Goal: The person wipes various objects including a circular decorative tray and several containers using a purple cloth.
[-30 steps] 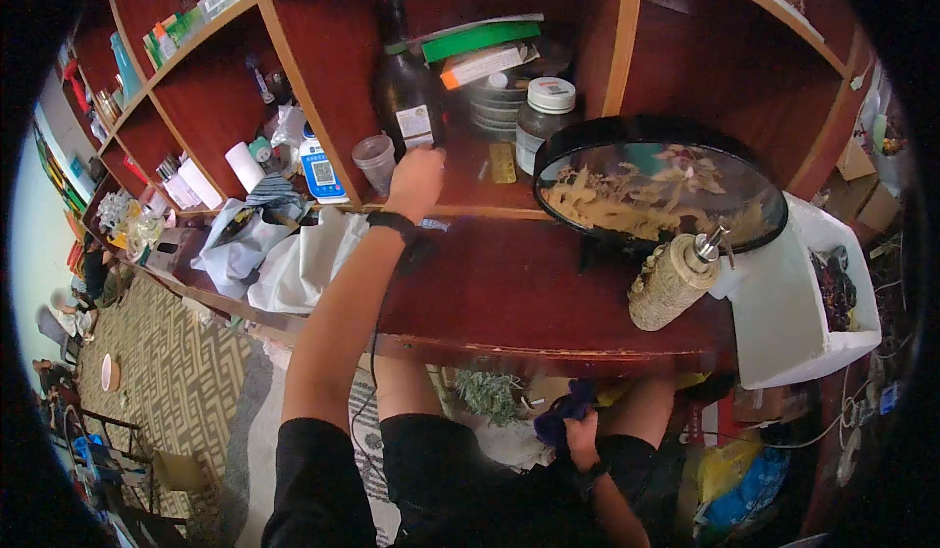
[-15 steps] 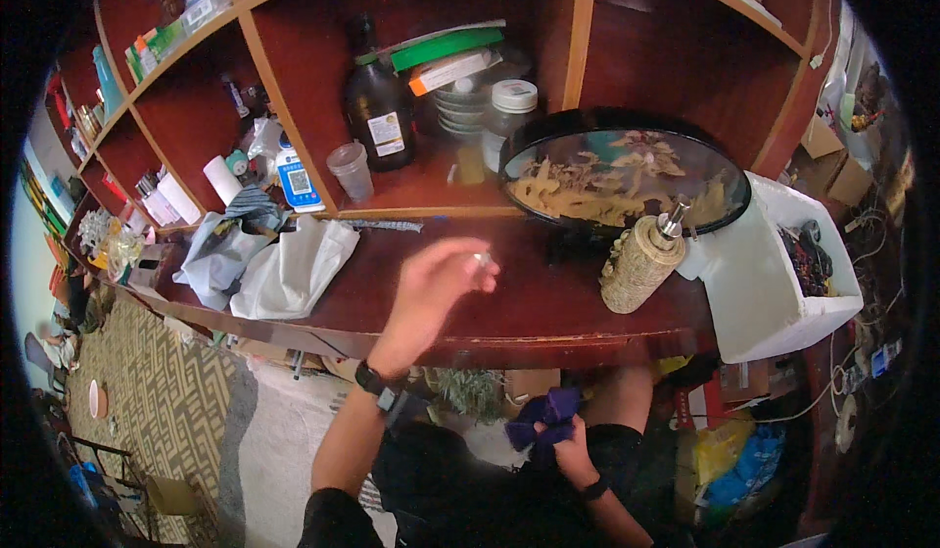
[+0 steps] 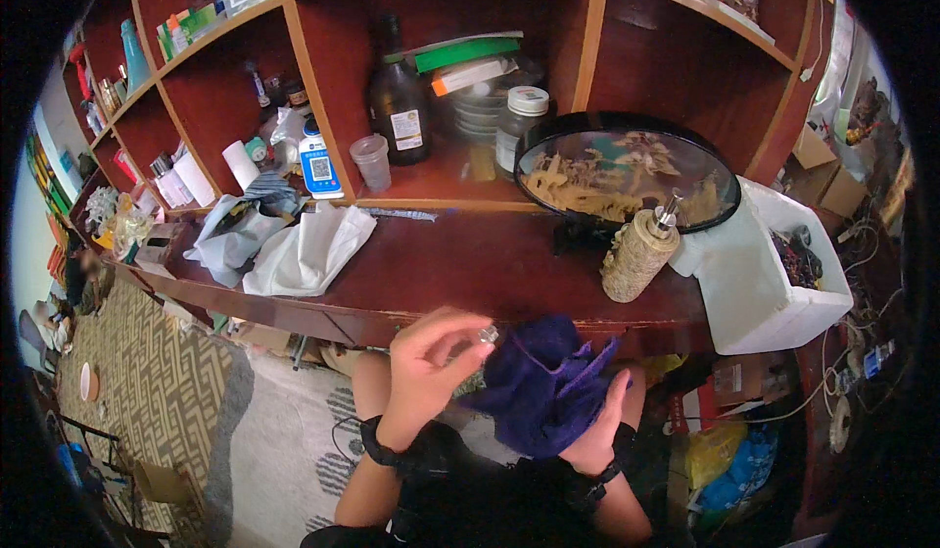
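Note:
My left hand (image 3: 429,360) is closed in a pinch on a small clear, shiny piece (image 3: 489,334), too small to name surely. It is just left of a dark purple cloth (image 3: 548,391), in front of the desk's front edge. The cloth is spread over my right hand (image 3: 599,437), which grips it from below; most of those fingers are behind the fabric. On the right of the desk stands a rope-wrapped pump bottle (image 3: 638,259), with a metal pump head on top. Neither hand touches it.
Behind the bottle stands an oval decorative panel (image 3: 627,178) in a black frame. A white foam box (image 3: 759,298) with tangled dark items sits at the right end. White cloths (image 3: 305,254) lie on the left. A wooden shelf holds a dark bottle (image 3: 399,117) and a plastic cup (image 3: 371,163).
My left hand has come down from above the desk toward me with the small clear piece. The purple cloth has been raised by my right hand and opened out, and now lies beside the left hand.

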### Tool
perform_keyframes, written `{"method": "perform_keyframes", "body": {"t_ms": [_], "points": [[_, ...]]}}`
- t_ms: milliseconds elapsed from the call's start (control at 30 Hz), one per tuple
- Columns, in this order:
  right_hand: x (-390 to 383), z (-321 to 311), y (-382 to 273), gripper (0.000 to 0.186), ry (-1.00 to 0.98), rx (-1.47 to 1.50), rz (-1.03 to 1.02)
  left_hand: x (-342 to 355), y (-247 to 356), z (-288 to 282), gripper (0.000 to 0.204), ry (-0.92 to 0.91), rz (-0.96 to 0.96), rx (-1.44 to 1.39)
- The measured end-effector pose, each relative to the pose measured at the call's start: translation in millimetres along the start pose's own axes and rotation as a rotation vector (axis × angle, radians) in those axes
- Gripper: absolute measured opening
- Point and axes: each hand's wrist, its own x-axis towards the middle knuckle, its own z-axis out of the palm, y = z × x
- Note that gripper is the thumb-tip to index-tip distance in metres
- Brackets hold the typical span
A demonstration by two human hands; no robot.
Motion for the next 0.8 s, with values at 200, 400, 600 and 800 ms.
{"method": "perform_keyframes", "body": {"t_ms": [200,400,600,800], "points": [[-4.8,-7.5,3.0,0.066,-0.03,-0.356,-0.051,-7.4,20.0,11.4,0.025,-0.066,0.075,0.248],[3.6,11.2,12.5,0.06,-0.232,-0.907,-0.439,-27.8,22.6,24.8,0.027,-0.065,0.275,0.613],[7.8,0.2,7.5,0.046,0.02,-1.206,-0.558,-48.3,28.1,27.7,0.044,-0.278,0.293,0.757],[8.6,-0.2,-4.6,0.031,0.041,-1.375,-0.695,-71.0,15.0,19.4,0.036,-0.234,0.022,0.74]]}}
